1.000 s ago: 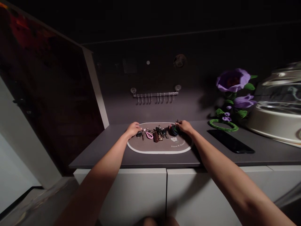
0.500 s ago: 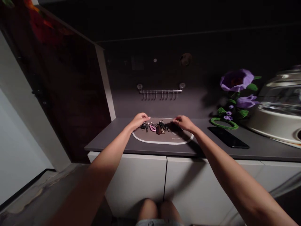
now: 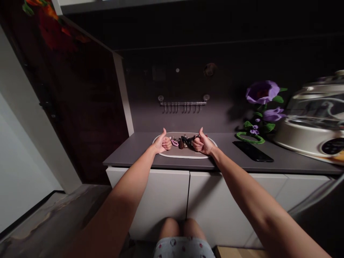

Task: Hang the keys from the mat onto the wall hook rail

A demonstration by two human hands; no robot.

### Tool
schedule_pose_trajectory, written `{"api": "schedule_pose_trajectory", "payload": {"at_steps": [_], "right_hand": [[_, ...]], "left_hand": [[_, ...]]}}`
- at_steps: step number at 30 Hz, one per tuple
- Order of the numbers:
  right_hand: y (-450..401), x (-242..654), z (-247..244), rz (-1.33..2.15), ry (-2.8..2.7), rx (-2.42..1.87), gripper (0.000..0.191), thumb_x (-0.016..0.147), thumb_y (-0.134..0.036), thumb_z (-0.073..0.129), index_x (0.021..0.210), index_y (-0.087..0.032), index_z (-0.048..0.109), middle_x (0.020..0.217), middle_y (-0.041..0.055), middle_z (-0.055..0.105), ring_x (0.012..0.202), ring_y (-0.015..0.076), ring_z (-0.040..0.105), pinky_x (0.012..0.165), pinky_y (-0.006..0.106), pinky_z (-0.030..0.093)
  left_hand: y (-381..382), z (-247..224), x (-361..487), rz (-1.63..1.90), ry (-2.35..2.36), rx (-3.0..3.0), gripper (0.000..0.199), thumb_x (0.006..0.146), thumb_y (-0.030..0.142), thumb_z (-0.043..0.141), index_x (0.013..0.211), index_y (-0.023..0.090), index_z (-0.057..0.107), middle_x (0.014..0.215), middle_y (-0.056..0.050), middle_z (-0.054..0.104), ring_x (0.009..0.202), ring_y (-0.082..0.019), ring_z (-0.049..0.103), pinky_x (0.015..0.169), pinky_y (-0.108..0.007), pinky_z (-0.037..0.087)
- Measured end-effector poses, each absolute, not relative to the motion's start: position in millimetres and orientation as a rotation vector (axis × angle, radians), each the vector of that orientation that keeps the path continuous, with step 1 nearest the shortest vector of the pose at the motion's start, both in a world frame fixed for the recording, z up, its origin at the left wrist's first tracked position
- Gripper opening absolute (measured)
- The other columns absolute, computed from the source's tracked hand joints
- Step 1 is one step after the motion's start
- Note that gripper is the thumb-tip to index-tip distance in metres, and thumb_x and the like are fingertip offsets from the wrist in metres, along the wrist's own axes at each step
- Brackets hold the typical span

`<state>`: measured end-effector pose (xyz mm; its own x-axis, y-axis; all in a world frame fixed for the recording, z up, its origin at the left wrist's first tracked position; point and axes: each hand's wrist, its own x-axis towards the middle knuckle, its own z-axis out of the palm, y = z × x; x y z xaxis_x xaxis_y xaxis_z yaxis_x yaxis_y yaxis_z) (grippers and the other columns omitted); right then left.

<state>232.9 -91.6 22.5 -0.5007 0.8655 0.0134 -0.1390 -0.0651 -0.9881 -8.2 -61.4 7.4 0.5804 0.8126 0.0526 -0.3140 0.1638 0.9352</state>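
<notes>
My left hand [image 3: 162, 142] is curled into a fist with its thumb pointing up, at the left end of a brown oval mat [image 3: 172, 154] with a white rim. My right hand [image 3: 202, 142] makes the same thumb-up fist at the mat's right end. Neither fist shows anything in it. Between them lies a row of keys and key charms [image 3: 185, 139], among them a pink loop [image 3: 174, 142] and a dark brown fob [image 3: 181, 144]. Some of the row on the right is hidden behind my right hand.
A clear rail with several hooks [image 3: 183, 104] is fixed to the back wall. To the right on the grey counter [image 3: 129, 152] are a black phone [image 3: 252, 151], purple craft flowers [image 3: 263, 92] with a green ring [image 3: 250, 138], and a cream appliance with a clear cover [image 3: 309, 134].
Both hands have gone from fingertips reaching at the ends of the key row to fists with thumbs raised. The view has shifted slightly.
</notes>
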Motion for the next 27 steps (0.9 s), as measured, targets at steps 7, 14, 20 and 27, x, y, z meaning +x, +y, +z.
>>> {"api": "schedule_pose_trajectory", "payload": {"at_steps": [7,14,20,27], "right_hand": [[-93.7,233.0,23.2,1.668,-1.386,-0.817,0.064,0.074,-0.074,0.011,0.039,-0.02,0.02,0.034,-0.005,0.018,0.032,0.0048,0.015,0.034,0.018,0.016],[-84.0,226.2,29.6,1.706,-1.46,-0.843,0.064,0.072,-0.075,0.015,0.042,-0.02,0.024,0.034,-0.0061,0.019,0.032,0.004,0.014,0.032,0.018,0.012],[-63.4,191.9,54.0,1.433,-1.547,-0.825,0.046,0.076,-0.059,0.045,0.059,-0.016,0.045,0.037,-0.0088,0.026,0.031,0.0028,0.018,0.033,0.016,0.013],[-38.1,137.0,68.1,0.991,-1.496,-1.036,0.017,0.08,-0.028,0.051,0.071,-0.014,0.052,0.047,-0.0033,0.049,0.037,0.0045,0.038,0.039,0.017,0.027]], "left_hand": [[-63.2,8.2,-7.5,0.862,0.526,1.109,0.062,0.069,0.073,0.029,0.04,0.02,0.018,0.032,0.004,0.016,0.031,-0.006,0.019,0.036,-0.023,0.017],[-57.3,17.5,-11.2,0.871,0.446,1.157,0.061,0.073,0.069,0.033,0.042,0.018,0.024,0.033,0.006,0.017,0.031,-0.005,0.02,0.036,-0.02,0.015],[-39.3,47.7,-23.4,1.118,0.486,1.379,0.038,0.074,0.047,0.056,0.058,0.015,0.044,0.041,0.007,0.034,0.035,-0.003,0.027,0.039,-0.017,0.02],[-11.0,51.7,-35.2,1.247,0.841,1.79,0.023,0.071,0.035,0.059,0.068,0.013,0.052,0.053,0.004,0.049,0.046,-0.004,0.039,0.048,-0.018,0.03]]}}
